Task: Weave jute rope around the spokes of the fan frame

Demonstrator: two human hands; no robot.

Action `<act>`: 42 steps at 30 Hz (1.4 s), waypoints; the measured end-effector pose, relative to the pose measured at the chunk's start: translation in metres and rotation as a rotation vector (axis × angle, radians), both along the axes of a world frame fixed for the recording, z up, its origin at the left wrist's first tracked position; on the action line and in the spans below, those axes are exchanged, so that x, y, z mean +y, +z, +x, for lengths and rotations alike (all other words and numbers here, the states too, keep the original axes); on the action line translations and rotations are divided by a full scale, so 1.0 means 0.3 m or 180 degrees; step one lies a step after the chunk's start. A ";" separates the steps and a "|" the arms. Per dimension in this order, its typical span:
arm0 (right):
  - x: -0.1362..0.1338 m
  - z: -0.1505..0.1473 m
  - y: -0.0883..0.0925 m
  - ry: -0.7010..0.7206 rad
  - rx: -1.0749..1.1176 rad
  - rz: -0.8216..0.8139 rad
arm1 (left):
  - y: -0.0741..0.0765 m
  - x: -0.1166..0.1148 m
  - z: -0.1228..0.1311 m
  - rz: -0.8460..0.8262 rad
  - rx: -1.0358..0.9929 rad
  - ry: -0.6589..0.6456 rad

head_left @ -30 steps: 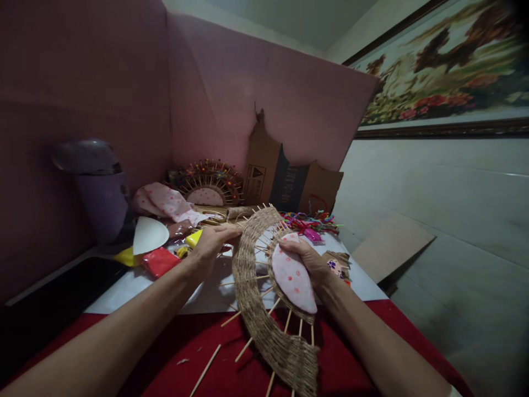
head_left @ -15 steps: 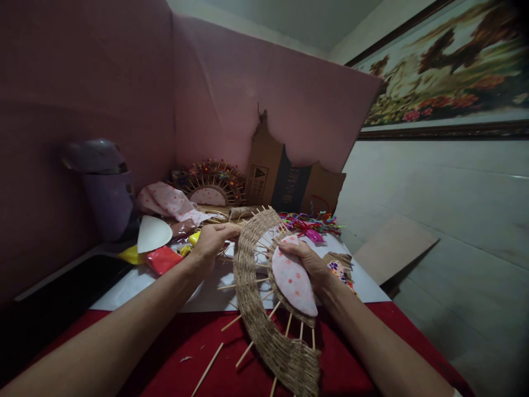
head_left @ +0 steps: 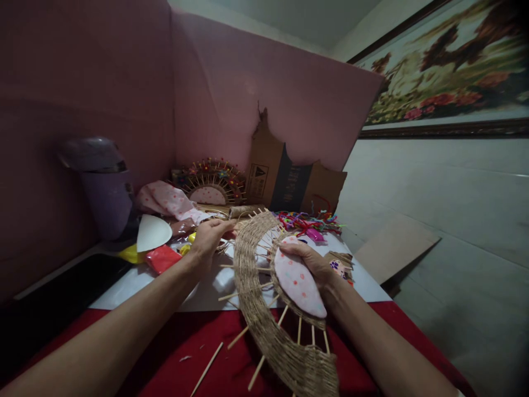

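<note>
A half-round woven fan (head_left: 264, 309) of jute twine on wooden sticks lies tilted over the red cloth (head_left: 231, 364). Its centre is a pink floral fabric pad (head_left: 298, 278). My right hand (head_left: 316, 263) grips the pad's far edge, fingers curled over it. My left hand (head_left: 210, 236) is at the fan's upper left rim, fingers pinched together on the twine there; the strand itself is too thin to make out clearly.
A finished beaded fan (head_left: 211, 183) stands at the back beside torn cardboard (head_left: 285, 179). Pink fabric (head_left: 167, 201), a white paper cone (head_left: 152, 232), red and yellow packets (head_left: 163, 258), coloured cords (head_left: 308, 223), a purple container (head_left: 103, 187). Loose sticks (head_left: 206, 369) lie on the cloth.
The fan has turned and slid toward me and to the right in my right hand. My left hand has shifted slightly up along the rim.
</note>
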State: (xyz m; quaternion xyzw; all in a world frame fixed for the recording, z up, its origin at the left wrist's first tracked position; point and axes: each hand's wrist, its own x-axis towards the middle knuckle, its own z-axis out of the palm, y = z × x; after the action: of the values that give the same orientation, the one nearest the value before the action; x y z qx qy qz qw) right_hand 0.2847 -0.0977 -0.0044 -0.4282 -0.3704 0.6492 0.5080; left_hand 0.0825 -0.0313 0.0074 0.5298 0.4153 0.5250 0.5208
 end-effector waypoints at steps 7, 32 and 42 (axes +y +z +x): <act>-0.005 -0.015 0.003 0.0157 -0.0376 -0.0005 | -0.005 0.003 -0.010 -0.0204 0.0266 -0.0415; -0.014 -0.028 0.014 0.0095 -0.0484 -0.0058 | -0.030 0.014 0.004 -0.0180 0.0388 -0.0388; -0.005 -0.016 0.001 0.0072 -0.0556 -0.0044 | -0.030 0.008 -0.003 -0.0181 0.0371 -0.0557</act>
State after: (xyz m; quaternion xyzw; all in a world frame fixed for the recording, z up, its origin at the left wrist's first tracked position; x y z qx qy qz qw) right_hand 0.2800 -0.0992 -0.0039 -0.4825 -0.4137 0.6176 0.4634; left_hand 0.0815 -0.0287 -0.0017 0.5787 0.4117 0.4339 0.5544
